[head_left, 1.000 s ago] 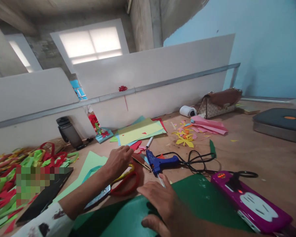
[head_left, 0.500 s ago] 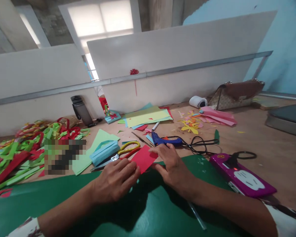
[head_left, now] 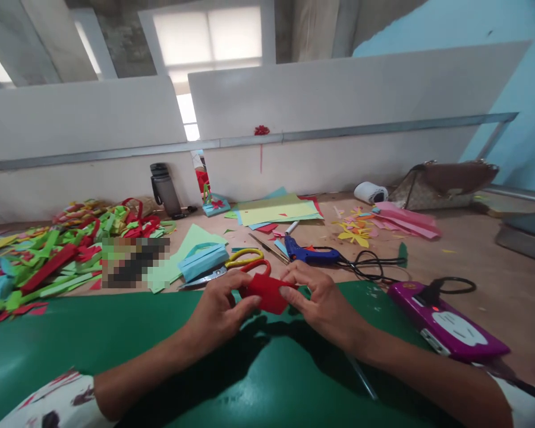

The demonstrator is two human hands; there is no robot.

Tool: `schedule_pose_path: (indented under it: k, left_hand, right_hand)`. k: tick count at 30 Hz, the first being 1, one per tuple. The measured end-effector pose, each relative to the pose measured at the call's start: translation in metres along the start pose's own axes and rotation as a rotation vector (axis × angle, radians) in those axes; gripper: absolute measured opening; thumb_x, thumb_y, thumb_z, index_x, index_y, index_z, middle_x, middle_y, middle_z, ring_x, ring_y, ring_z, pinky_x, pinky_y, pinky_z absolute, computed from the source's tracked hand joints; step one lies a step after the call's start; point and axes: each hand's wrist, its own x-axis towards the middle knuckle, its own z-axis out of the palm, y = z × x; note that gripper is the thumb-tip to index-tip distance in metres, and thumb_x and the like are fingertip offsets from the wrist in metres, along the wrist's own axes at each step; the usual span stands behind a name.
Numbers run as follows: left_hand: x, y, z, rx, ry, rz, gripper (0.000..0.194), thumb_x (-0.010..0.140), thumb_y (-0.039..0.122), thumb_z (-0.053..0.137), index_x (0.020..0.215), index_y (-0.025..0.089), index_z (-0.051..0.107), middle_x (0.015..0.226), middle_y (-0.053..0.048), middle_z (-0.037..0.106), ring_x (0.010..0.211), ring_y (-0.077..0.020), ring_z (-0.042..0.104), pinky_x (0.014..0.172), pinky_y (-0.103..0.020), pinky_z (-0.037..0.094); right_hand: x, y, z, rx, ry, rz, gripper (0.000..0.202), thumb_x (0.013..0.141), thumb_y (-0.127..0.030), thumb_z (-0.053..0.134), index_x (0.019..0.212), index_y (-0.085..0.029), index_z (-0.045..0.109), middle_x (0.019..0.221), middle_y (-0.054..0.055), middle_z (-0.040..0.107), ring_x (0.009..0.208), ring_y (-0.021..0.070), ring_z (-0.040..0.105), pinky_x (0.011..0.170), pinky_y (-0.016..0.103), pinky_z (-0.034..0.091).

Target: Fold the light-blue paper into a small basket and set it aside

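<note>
A small piece of red paper (head_left: 271, 295) is held up between both hands, over the green mat (head_left: 71, 351). My left hand (head_left: 223, 303) pinches its left side, thumb in front and fingers behind. On the other side my right hand (head_left: 318, 300) grips the right edge, with the thumb on the front face. Just behind the hands lie scissors (head_left: 245, 258) with yellow and red handles. A blue glue gun (head_left: 312, 254) rests beyond my right hand, its black cord running to the right. A clear glue stick (head_left: 363, 380) lies on the mat near my right forearm.
At left is a heap of green and red paper strips (head_left: 49, 261), with a dark bottle (head_left: 164, 193) behind it. A folded blue face mask (head_left: 203, 261) lies beside the scissors. Paper sheets (head_left: 279, 211) lie at the back, and a purple power strip (head_left: 450, 327) sits at right.
The red paper has turned and now looks folded or bent, smaller to view. Both thumbs have come round to its front. The view has shifted slightly left.
</note>
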Motion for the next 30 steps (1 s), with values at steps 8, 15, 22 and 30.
schedule_pose_path:
  k: [8, 15, 22, 30]
  left_hand:
    - [0.004, 0.002, 0.004, -0.471, -0.102, -0.415, 0.030, 0.076, 0.042, 0.057, 0.065, 0.013, 0.055, 0.053, 0.002, 0.052, 0.043, -0.0073, 0.043, 0.042, -0.019, 0.032]
    - [-0.029, 0.017, 0.011, 0.125, -0.250, 0.278, 0.034, 0.088, 0.038, 0.040, 0.105, 0.019, 0.062, 0.107, -0.010, 0.067, 0.097, -0.0217, 0.062, 0.082, -0.032, 0.048]
    - [-0.032, 0.000, -0.006, 0.797, -0.540, 0.222, 0.056, 0.088, 0.039, 0.042, 0.136, 0.010, 0.036, 0.137, -0.017, 0.043, 0.123, -0.0286, 0.044, 0.098, -0.043, 0.038]
    - [-0.019, -0.011, -0.024, 0.914, -0.104, 0.163, 0.037, 0.091, 0.022, 0.035, 0.073, 0.012, 0.066, 0.083, -0.013, 0.070, 0.076, -0.0235, 0.064, 0.076, -0.041, 0.049]
  right_hand:
    - [-0.003, -0.004, -0.001, 0.201, -0.073, 0.138, 0.015, 0.085, -0.021, 0.053, 0.071, -0.019, 0.059, 0.078, 0.001, 0.064, 0.077, 0.0169, 0.059, 0.073, 0.028, 0.045]
    - [0.000, 0.002, -0.005, 0.183, 0.103, 0.228, 0.016, 0.083, -0.026, 0.050, 0.073, -0.018, 0.059, 0.068, 0.000, 0.064, 0.062, 0.0157, 0.057, 0.060, 0.026, 0.043]
    - [0.002, 0.008, -0.003, 0.159, 0.117, 0.236, 0.014, 0.082, -0.026, 0.050, 0.073, -0.018, 0.058, 0.067, 0.000, 0.064, 0.061, 0.0157, 0.057, 0.059, 0.026, 0.043]
    - [0.002, 0.001, -0.003, 0.139, 0.130, 0.157, 0.012, 0.078, -0.024, 0.053, 0.070, -0.019, 0.061, 0.071, 0.000, 0.065, 0.069, 0.0179, 0.058, 0.066, 0.028, 0.042]
